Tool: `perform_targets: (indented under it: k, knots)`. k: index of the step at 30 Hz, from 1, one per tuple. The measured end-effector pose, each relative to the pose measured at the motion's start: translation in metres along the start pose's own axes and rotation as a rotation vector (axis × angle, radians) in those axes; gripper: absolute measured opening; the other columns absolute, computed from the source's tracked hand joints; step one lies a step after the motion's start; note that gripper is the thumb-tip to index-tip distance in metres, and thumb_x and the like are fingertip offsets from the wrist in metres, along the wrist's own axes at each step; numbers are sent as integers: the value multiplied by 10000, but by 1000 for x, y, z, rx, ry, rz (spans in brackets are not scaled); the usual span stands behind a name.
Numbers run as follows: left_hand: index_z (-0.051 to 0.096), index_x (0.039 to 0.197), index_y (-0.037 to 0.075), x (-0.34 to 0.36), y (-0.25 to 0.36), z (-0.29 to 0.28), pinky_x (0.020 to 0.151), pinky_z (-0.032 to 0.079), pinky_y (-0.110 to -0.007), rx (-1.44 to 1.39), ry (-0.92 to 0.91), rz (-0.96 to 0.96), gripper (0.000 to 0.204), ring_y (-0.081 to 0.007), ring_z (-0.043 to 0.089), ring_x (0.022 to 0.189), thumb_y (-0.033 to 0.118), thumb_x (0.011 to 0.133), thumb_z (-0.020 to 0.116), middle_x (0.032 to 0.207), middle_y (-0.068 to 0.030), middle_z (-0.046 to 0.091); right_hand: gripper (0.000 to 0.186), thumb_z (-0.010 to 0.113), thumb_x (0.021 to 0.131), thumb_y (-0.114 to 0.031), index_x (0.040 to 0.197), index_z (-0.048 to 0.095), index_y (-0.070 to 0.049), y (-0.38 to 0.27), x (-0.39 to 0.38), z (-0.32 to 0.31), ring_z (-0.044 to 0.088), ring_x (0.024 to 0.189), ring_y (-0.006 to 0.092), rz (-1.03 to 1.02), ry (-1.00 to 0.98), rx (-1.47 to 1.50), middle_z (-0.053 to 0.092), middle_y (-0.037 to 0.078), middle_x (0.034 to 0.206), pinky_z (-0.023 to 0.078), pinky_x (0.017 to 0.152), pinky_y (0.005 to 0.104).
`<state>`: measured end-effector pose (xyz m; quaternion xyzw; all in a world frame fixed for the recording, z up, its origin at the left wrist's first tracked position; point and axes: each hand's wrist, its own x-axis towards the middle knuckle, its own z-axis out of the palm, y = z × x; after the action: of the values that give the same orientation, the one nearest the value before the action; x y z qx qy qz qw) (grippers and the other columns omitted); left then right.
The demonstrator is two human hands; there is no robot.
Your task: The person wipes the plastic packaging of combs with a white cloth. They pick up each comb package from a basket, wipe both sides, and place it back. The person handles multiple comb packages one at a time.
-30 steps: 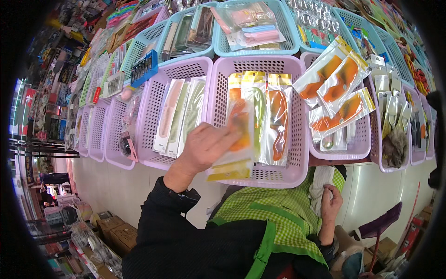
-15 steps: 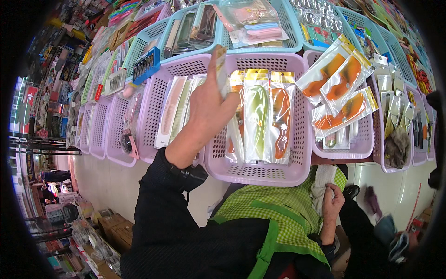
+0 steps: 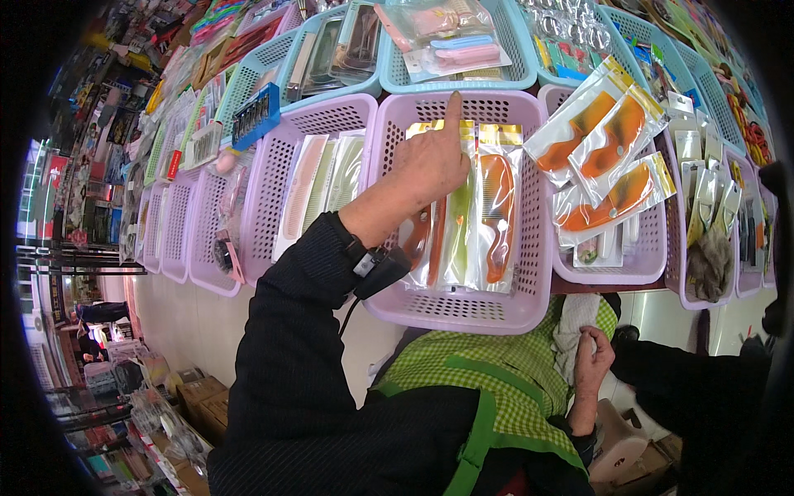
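Note:
My left hand (image 3: 428,165) is over a lilac basket (image 3: 459,318), its index finger stretched toward the far rim and the other fingers partly hidden. Under and beside it lie clear, gold-topped packets of combs: an amber comb (image 3: 498,219) at the right, a green comb (image 3: 459,248) in the middle, and another amber comb (image 3: 419,244) at the left. No packet shows lifted in this hand. My right hand (image 3: 591,360) is closed on a white cloth (image 3: 572,331) by my green checked apron (image 3: 488,364).
Packets of amber combs (image 3: 616,198) are heaped over the basket at the right. Pale combs (image 3: 314,182) lie in the left basket. Blue baskets (image 3: 463,85) of packaged goods stand behind. A blue box (image 3: 256,117) rests on basket rims. Cardboard boxes (image 3: 203,401) sit on the floor.
My left hand has moved right and down over the combs; the packet it held upright is no longer raised. My right hand stays on the cloth. A dark-clothed leg at the right has shifted.

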<state>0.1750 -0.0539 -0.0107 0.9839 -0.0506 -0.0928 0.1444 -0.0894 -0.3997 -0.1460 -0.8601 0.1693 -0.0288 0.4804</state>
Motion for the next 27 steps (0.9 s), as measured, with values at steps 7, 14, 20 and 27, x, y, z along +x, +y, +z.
perform_targets:
  k: [7, 14, 20, 27]
  knots:
    - [269, 1513, 138, -5, 0, 14, 739, 544, -473, 89, 25, 139, 746, -379, 665, 849, 231, 855, 606, 1059, -221, 628, 140, 608, 906, -87, 964, 672, 23, 0, 1, -1, 626, 875, 170, 66, -18, 38, 686, 93, 922, 476, 806, 307]
    - [471, 1404, 152, -9, -15, 12, 893, 513, -457, 56, -140, 267, 674, -373, 587, 1101, 310, 801, 728, 1308, -191, 506, 148, 616, 909, -85, 973, 668, 38, 6, -1, 1, 623, 881, 179, 108, -7, 152, 684, 96, 929, 477, 825, 317]
    - [517, 1344, 147, -52, -15, 24, 988, 465, -462, 224, -330, 530, 680, -355, 466, 1277, 354, 751, 777, 1376, -186, 472, 155, 610, 914, -93, 972, 670, 37, 6, -1, -1, 615, 863, 161, 111, -8, 103, 679, 87, 915, 481, 803, 306]
    - [589, 1249, 111, -74, -27, 25, 938, 459, -412, 164, -221, 599, 575, -280, 484, 1190, 242, 719, 771, 1243, -113, 510, 143, 625, 901, -97, 948, 683, 25, 6, 2, 3, 623, 813, 161, 144, 0, 120, 682, 86, 889, 487, 767, 298]
